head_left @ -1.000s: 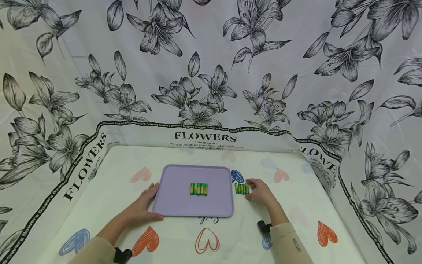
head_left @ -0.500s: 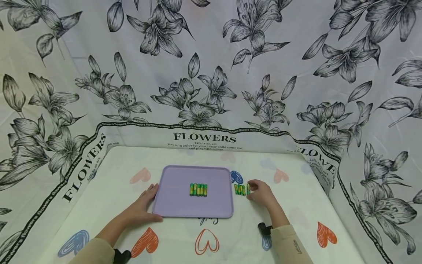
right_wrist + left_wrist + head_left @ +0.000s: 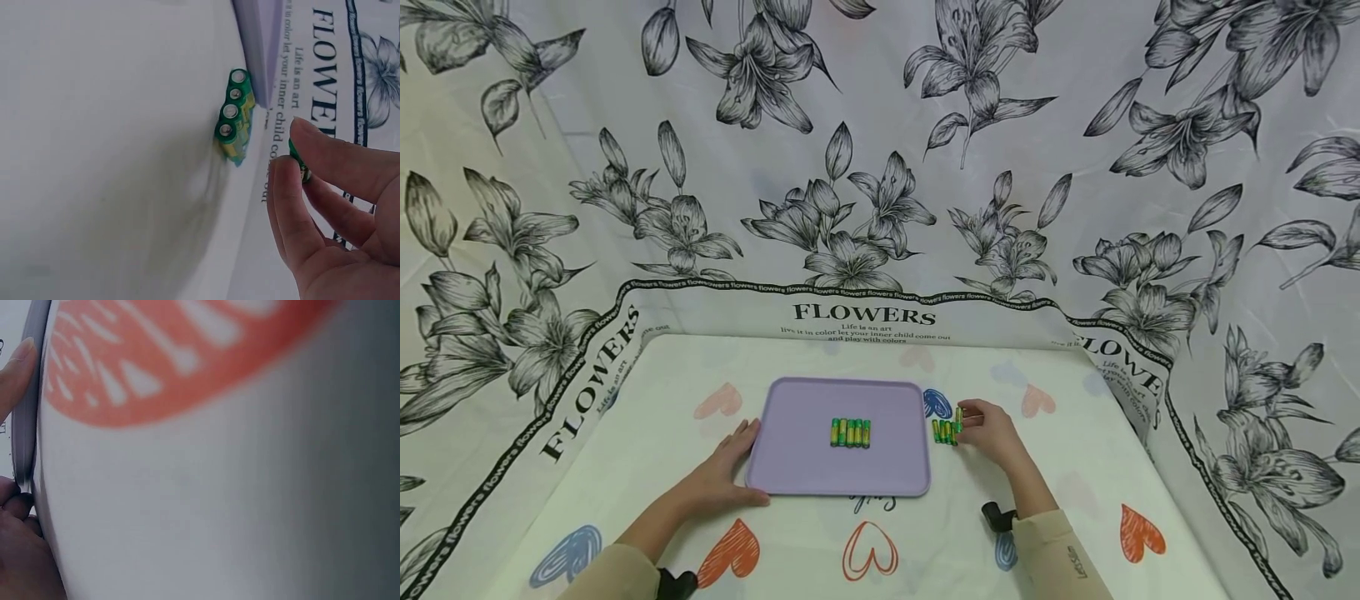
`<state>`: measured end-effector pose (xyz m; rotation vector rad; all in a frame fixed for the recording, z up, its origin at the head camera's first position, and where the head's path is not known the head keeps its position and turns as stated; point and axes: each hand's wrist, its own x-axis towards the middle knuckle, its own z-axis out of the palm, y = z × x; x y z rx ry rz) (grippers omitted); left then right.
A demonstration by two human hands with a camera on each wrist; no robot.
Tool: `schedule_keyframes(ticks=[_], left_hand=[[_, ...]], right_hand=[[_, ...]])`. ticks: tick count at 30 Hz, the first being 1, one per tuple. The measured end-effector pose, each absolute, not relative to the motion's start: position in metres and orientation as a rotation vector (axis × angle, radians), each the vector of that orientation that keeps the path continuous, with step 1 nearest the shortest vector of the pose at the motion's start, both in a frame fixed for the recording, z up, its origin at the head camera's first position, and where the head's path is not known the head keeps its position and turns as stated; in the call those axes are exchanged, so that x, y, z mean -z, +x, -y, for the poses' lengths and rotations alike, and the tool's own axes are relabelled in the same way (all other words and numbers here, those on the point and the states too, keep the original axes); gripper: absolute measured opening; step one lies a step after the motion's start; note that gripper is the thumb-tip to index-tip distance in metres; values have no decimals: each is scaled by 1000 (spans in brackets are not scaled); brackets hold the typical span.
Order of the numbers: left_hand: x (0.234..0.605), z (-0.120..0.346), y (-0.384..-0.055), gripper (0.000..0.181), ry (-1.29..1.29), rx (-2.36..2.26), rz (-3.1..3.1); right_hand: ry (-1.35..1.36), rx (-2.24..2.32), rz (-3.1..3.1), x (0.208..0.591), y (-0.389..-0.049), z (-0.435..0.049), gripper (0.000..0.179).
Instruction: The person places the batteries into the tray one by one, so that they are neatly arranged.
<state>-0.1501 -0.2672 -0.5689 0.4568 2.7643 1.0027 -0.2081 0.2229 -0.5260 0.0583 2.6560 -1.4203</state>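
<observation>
My right hand [image 3: 992,433] pinches a green and yellow battery [image 3: 958,419] between thumb and fingertips. In the right wrist view, the battery [image 3: 300,164] is mostly hidden by the fingers. Just left of that hand, a short row of several matching batteries [image 3: 230,111] lies side by side on the table, ends facing the wrist camera. My left hand [image 3: 727,473] holds the near left corner of the purple tray [image 3: 790,408], thumb along its front edge and fingers at its left side. On the tray's middle lies another row of several batteries [image 3: 850,433].
A white tablecloth [image 3: 970,542] printed with hearts covers the table. Behind and at both sides hangs a white curtain [image 3: 865,225] with black flower drawings. Each wrist wears a small black camera, such as the right one [image 3: 997,517].
The right hand has drawn the rightmost battery away from the row beside the tray, then lifted it slightly toward the left. The left hand and tray have stayed put.
</observation>
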Motion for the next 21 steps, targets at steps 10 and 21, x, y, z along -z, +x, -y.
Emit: schedule_keyframes(ticks=[10,21], left_hand=[[567,266,-150,128,465,-1014,-2762],[567,266,-149,129,459,-1013,-2763]], right_hand=[[19,1423,-2644,516,-207,-210,57],[-42,1455,-2611,504,-204,-193,56]])
